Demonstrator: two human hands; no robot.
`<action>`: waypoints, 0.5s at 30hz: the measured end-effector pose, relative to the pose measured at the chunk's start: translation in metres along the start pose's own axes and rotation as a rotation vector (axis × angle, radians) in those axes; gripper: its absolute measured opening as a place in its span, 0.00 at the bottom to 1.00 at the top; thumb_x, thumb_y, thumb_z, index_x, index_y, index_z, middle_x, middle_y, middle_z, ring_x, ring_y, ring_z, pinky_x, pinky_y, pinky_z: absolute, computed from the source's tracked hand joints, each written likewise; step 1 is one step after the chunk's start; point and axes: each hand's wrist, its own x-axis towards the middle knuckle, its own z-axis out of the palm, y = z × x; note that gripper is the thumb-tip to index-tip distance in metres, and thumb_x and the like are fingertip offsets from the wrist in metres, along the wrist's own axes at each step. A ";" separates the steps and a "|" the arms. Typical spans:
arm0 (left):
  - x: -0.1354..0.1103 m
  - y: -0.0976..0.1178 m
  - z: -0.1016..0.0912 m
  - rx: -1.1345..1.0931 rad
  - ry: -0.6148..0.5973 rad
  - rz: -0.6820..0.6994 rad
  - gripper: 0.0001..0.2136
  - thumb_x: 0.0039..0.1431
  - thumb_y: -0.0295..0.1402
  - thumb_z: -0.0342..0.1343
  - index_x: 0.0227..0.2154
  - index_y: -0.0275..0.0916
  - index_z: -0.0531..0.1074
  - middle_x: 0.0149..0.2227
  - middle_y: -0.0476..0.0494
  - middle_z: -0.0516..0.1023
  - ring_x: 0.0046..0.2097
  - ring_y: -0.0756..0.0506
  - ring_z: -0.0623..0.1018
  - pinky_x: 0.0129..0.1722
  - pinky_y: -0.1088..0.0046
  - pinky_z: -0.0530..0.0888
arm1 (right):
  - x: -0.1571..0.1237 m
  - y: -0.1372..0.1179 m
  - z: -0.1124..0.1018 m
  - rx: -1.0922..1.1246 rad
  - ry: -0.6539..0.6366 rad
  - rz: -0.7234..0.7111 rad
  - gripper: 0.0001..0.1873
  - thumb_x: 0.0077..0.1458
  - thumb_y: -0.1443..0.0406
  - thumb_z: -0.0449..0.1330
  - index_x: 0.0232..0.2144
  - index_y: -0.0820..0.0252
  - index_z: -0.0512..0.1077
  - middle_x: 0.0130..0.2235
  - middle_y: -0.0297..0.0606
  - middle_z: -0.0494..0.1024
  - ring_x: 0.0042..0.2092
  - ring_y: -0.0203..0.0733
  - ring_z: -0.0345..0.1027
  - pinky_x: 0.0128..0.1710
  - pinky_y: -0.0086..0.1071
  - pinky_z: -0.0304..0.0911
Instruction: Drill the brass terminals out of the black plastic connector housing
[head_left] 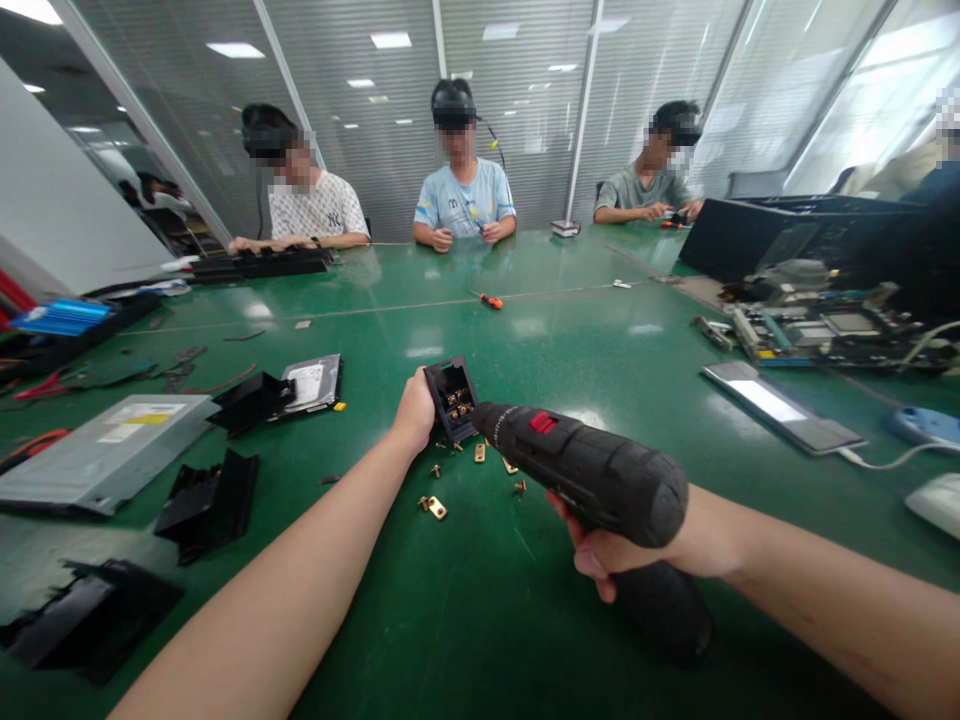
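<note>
A big green bench (525, 600) fills a bright room with glass walls. Three other people sit at the far side of it, and each has their hands by their own small things.

Near the middle, the left hand (414, 408) is closed around the side of a small black box (452, 398). The box stands tilted on the bench, and its open face points back at the person, so the little gold parts inside can be seen. The right hand (600, 560) is wrapped tight around the grip of a black power screwdriver (585, 470). The tool's long body runs from the lower right up to the upper left, and its tip points at the open box and is right beside it.

Small brass bits (435, 507) lie loose on the bench just under the box and the tool. To the left are black plastic pieces (210, 500), a flat grey metal drive (105, 450) and a hard disk (311, 383). To the right are a circuit board (825, 330) and a flat silver plate (780, 405). A small orange screwdriver (491, 300) lies farther away.

The green top is bare behind the box and near the person, so there is room there.
</note>
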 end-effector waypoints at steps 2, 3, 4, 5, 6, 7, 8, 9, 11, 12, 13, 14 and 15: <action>0.000 0.000 0.000 -0.001 0.006 -0.007 0.16 0.58 0.48 0.53 0.25 0.41 0.72 0.22 0.51 0.74 0.27 0.45 0.74 0.30 0.70 0.71 | 0.000 -0.001 0.000 0.011 0.002 0.007 0.34 0.42 0.71 0.78 0.51 0.59 0.73 0.30 0.29 0.81 0.26 0.40 0.80 0.24 0.28 0.77; -0.001 0.000 0.000 -0.001 0.012 -0.009 0.16 0.58 0.48 0.53 0.25 0.41 0.72 0.22 0.51 0.74 0.27 0.45 0.75 0.29 0.70 0.71 | -0.001 -0.002 0.001 0.012 0.000 0.004 0.34 0.41 0.71 0.79 0.51 0.59 0.72 0.30 0.29 0.81 0.26 0.40 0.80 0.24 0.29 0.77; -0.001 0.000 0.000 -0.002 0.017 -0.009 0.16 0.58 0.48 0.53 0.25 0.41 0.72 0.22 0.51 0.75 0.27 0.45 0.75 0.29 0.70 0.71 | -0.001 -0.003 0.001 0.009 0.000 -0.001 0.35 0.41 0.71 0.79 0.52 0.59 0.72 0.30 0.30 0.81 0.26 0.40 0.80 0.24 0.29 0.77; -0.001 0.000 0.000 -0.003 0.020 -0.011 0.16 0.58 0.48 0.53 0.25 0.41 0.72 0.22 0.51 0.75 0.27 0.45 0.75 0.29 0.70 0.71 | -0.002 -0.004 0.002 0.004 0.000 -0.002 0.36 0.41 0.71 0.79 0.52 0.59 0.72 0.30 0.30 0.81 0.26 0.40 0.80 0.24 0.29 0.77; -0.001 0.001 0.000 -0.004 0.020 -0.013 0.16 0.58 0.49 0.54 0.25 0.41 0.72 0.22 0.51 0.75 0.27 0.45 0.75 0.29 0.70 0.71 | -0.002 -0.005 0.002 0.002 0.000 -0.002 0.35 0.41 0.71 0.79 0.52 0.59 0.72 0.30 0.30 0.81 0.26 0.40 0.80 0.23 0.28 0.77; -0.001 0.001 0.000 -0.004 0.018 -0.015 0.17 0.58 0.50 0.54 0.25 0.42 0.72 0.22 0.51 0.75 0.27 0.45 0.75 0.29 0.70 0.71 | -0.002 -0.007 0.003 0.002 -0.001 -0.001 0.34 0.41 0.71 0.79 0.51 0.60 0.72 0.29 0.30 0.81 0.26 0.40 0.80 0.23 0.28 0.77; -0.001 0.001 0.001 -0.004 0.013 -0.018 0.17 0.57 0.51 0.54 0.25 0.42 0.72 0.22 0.51 0.75 0.27 0.45 0.75 0.29 0.70 0.71 | -0.003 -0.008 0.003 0.009 0.000 -0.003 0.34 0.41 0.71 0.79 0.50 0.60 0.72 0.29 0.29 0.80 0.25 0.40 0.80 0.23 0.28 0.77; -0.001 0.001 0.001 -0.004 0.008 -0.019 0.18 0.57 0.51 0.54 0.25 0.42 0.72 0.22 0.51 0.75 0.27 0.45 0.75 0.30 0.69 0.71 | -0.003 -0.009 0.004 0.017 0.002 -0.007 0.35 0.41 0.71 0.79 0.51 0.60 0.72 0.29 0.29 0.80 0.25 0.40 0.80 0.23 0.28 0.77; -0.001 0.001 0.001 -0.007 0.007 -0.017 0.18 0.57 0.51 0.54 0.26 0.41 0.71 0.23 0.51 0.75 0.27 0.45 0.75 0.30 0.69 0.71 | -0.003 -0.010 0.005 0.024 0.024 -0.013 0.40 0.40 0.72 0.79 0.56 0.58 0.70 0.29 0.28 0.80 0.25 0.40 0.80 0.22 0.28 0.77; -0.001 0.001 0.001 -0.008 0.009 -0.020 0.17 0.57 0.51 0.54 0.26 0.41 0.72 0.23 0.51 0.75 0.27 0.45 0.75 0.30 0.69 0.71 | -0.003 -0.010 0.006 0.020 0.038 -0.009 0.43 0.40 0.72 0.79 0.58 0.57 0.69 0.29 0.27 0.80 0.24 0.40 0.80 0.22 0.28 0.77; -0.001 0.001 0.000 -0.008 0.012 -0.026 0.17 0.57 0.51 0.53 0.26 0.41 0.72 0.23 0.50 0.75 0.27 0.45 0.76 0.30 0.69 0.71 | -0.003 -0.011 0.006 0.009 0.053 -0.004 0.45 0.39 0.73 0.78 0.60 0.57 0.68 0.29 0.28 0.80 0.24 0.40 0.80 0.22 0.28 0.77; -0.001 0.001 0.000 -0.005 0.015 -0.033 0.17 0.57 0.51 0.53 0.26 0.41 0.71 0.23 0.50 0.75 0.27 0.45 0.76 0.30 0.69 0.71 | -0.003 -0.011 0.006 -0.003 0.063 -0.001 0.46 0.40 0.73 0.78 0.61 0.57 0.68 0.29 0.28 0.80 0.24 0.40 0.80 0.21 0.28 0.76; 0.000 0.000 0.000 -0.001 0.019 -0.035 0.17 0.57 0.51 0.53 0.26 0.41 0.71 0.22 0.51 0.75 0.26 0.45 0.75 0.29 0.69 0.71 | -0.002 -0.011 0.007 -0.014 0.065 0.001 0.47 0.40 0.73 0.78 0.61 0.58 0.67 0.29 0.28 0.80 0.25 0.41 0.80 0.22 0.28 0.77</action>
